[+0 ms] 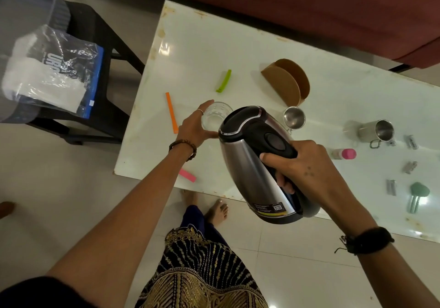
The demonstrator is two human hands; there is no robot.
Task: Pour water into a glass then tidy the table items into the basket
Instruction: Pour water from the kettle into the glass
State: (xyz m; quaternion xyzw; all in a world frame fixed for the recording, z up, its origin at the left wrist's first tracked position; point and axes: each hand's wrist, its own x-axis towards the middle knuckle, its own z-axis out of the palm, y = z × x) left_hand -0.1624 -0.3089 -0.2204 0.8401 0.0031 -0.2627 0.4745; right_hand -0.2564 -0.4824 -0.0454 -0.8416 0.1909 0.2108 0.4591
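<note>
right hand (pixel 309 172) wrapped on kettle (pixel 257 165) handle, kettle tilted, spout end over glass | left hand (pixel 192 127) cupped round glass (pixel 215 117), touching its near-left side | glass upright on white table (pixel 238 46), between both hands

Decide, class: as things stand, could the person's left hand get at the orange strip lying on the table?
Probably yes. The orange strip lies bare on the table just beside the left hand, nothing between them. But that hand is wrapped round the glass under the tilted kettle, so it must let go first.
</note>
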